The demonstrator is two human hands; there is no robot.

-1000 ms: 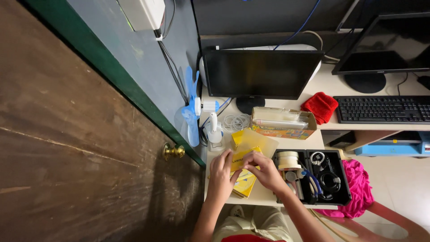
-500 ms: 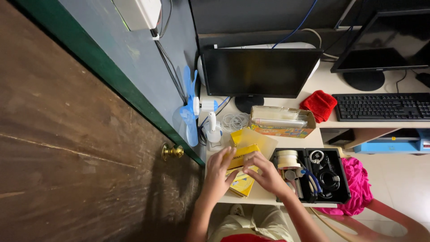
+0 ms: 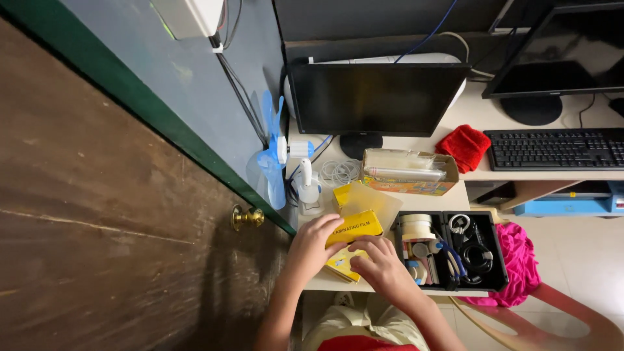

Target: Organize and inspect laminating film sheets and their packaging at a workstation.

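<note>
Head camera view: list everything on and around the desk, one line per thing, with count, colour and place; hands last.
yellow box: 1, yellow, desk front, under both hands
monitors: 2, black, back of desk
keyboard: 1, black, right shelf
red cloth: 1, red, left of keyboard
carton: 1, tan, in front of centre monitor
black tray: 1, black, right of yellow box, holds tape rolls and tools
desk fan: 1, blue, desk's left edge
pink cloth: 1, pink, right of tray
door knob: 1, brass, wooden door at left
left hand: 1, on yellow box
right hand: 1, on yellow box
</note>
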